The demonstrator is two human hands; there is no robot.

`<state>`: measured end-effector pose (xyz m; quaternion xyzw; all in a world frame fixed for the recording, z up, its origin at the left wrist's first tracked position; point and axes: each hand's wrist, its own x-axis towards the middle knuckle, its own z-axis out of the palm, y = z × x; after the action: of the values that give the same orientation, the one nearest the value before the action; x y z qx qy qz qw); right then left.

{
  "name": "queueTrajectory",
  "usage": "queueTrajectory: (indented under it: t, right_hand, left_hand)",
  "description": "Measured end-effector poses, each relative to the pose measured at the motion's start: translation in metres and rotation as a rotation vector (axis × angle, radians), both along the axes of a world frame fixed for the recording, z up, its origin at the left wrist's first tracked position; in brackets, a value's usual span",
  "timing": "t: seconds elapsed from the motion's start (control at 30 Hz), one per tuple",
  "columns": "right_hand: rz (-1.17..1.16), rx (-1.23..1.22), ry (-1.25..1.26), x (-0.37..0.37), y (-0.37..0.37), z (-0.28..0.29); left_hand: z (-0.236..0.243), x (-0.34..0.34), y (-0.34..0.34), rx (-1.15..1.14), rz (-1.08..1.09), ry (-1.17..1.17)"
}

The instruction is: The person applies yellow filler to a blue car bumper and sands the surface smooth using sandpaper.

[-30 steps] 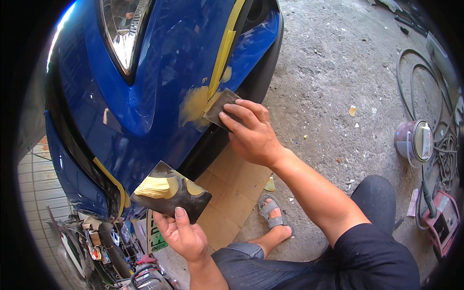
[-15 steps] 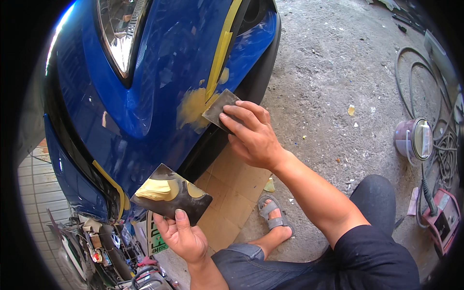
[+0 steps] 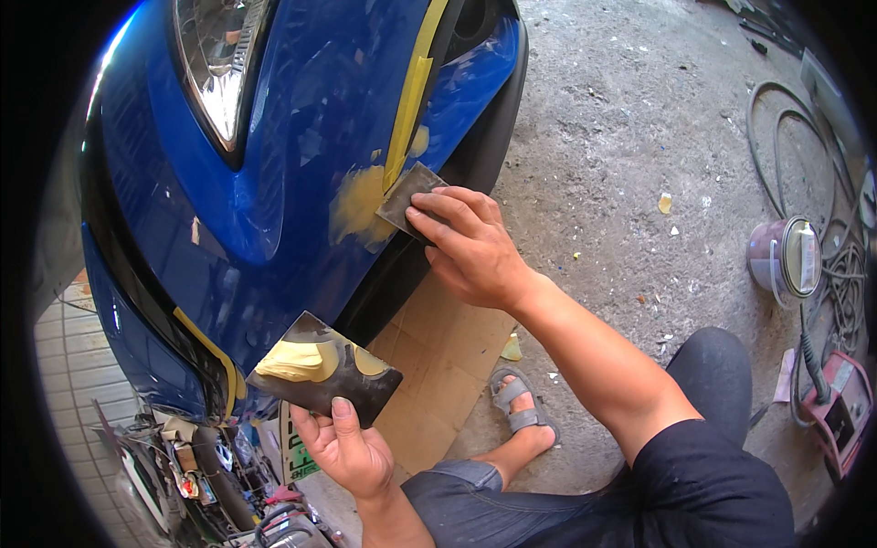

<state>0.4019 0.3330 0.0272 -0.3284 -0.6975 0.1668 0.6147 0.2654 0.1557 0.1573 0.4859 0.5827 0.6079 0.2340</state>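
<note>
Pressing small spreader (image 3: 411, 199) flat under right hand (image 3: 470, 251) fingers against yellow filler patch (image 3: 358, 208) lying just left; left hand (image 3: 352, 452) gripping putty-loaded mixing board (image 3: 324, 367), farther below.

The blue panel (image 3: 274, 183) is glossy painted bodywork, smooth enough to mirror its surroundings. On it sits a matt, pale yellow filler patch (image 3: 358, 205), and a strip of dull yellow paper tape (image 3: 413, 91) runs above. The spreader (image 3: 411, 196) looks like thin dark metal, as does the board (image 3: 324, 370), smeared with creamy filler. The headlamp (image 3: 219, 64) is clear shiny plastic. Flat brown cardboard (image 3: 448, 356) lies on the rough grey concrete floor (image 3: 621, 137).
</note>
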Motion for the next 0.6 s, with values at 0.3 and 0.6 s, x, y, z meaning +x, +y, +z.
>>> queueTrajectory:
  t: [0.3, 0.6]
  right_hand:
    - [0.0, -0.024, 0.004, 0.003, 0.002, 0.002]
    - [-0.003, -0.02, -0.065, 0.017, 0.0, 0.005]
  left_hand:
    - [-0.001, -0.001, 0.0, -0.012, 0.001, 0.001]
    - [0.001, 0.001, 0.001, -0.012, -0.011, -0.011]
